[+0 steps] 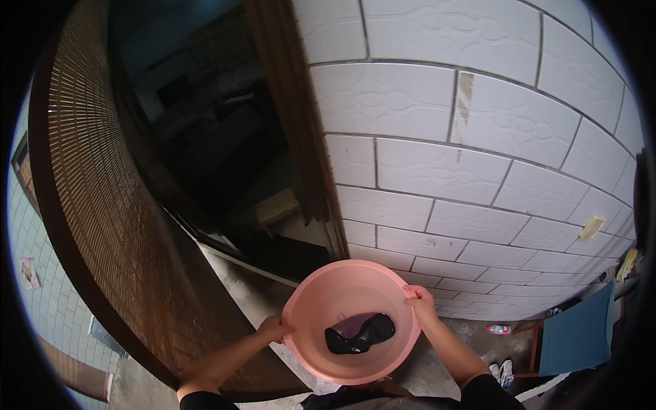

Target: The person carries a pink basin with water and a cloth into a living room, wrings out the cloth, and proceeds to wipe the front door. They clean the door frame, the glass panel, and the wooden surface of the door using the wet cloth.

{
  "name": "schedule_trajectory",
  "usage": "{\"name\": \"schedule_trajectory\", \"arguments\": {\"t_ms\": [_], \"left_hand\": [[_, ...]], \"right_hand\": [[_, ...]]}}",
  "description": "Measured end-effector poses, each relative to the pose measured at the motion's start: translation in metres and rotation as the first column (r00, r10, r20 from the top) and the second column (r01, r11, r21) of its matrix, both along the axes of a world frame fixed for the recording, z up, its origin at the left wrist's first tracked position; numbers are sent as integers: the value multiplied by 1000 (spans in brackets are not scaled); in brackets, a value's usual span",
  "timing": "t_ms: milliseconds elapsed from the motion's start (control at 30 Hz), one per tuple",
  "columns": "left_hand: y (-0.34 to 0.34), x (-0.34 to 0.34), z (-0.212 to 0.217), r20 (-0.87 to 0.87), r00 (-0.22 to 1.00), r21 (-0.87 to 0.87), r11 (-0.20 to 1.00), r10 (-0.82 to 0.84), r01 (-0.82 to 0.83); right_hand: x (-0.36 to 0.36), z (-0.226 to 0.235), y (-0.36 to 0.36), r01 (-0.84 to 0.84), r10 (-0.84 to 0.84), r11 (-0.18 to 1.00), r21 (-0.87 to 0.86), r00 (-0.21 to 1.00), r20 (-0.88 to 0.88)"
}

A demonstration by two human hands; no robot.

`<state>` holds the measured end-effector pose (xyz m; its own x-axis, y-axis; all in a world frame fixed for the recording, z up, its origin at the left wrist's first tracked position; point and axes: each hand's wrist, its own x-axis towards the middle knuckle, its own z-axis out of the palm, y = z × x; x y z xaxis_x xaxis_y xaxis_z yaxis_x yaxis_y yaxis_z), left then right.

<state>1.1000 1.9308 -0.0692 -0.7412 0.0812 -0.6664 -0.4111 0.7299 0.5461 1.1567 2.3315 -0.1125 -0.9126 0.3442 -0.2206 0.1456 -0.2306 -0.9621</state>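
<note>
A round pink plastic basin (307, 283) is held up in front of me, its open top facing me. On its left rim my left hand (275, 331) is closed, and my right hand (419, 302) grips the rim at the upper right. Inside, toward the lower middle, lies a dark bundle (374, 333), black with a purple part. It looks wet and soft, perhaps cloth, but I cannot tell its exact kind. Neither hand touches it.
To my left hangs a brown perforated screen (102, 164) beside a dark doorway (219, 137). A white tiled wall (437, 164) rises ahead. At the right are a blue cloth chair (577, 328), white shoes (503, 372) and a bottle (498, 329) on the concrete floor (471, 342).
</note>
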Motion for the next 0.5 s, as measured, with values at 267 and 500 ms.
{"name": "schedule_trajectory", "arguments": {"t_ms": [267, 500], "left_hand": [[-133, 14, 22, -2, 910, 121, 904, 414, -411], [-217, 2, 37, -32, 775, 144, 771, 631, -621]], "right_hand": [[-119, 5, -129, -315, 311, 948, -51, 948, -72], [-218, 3, -237, -530, 520, 827, -189, 848, -106]]}}
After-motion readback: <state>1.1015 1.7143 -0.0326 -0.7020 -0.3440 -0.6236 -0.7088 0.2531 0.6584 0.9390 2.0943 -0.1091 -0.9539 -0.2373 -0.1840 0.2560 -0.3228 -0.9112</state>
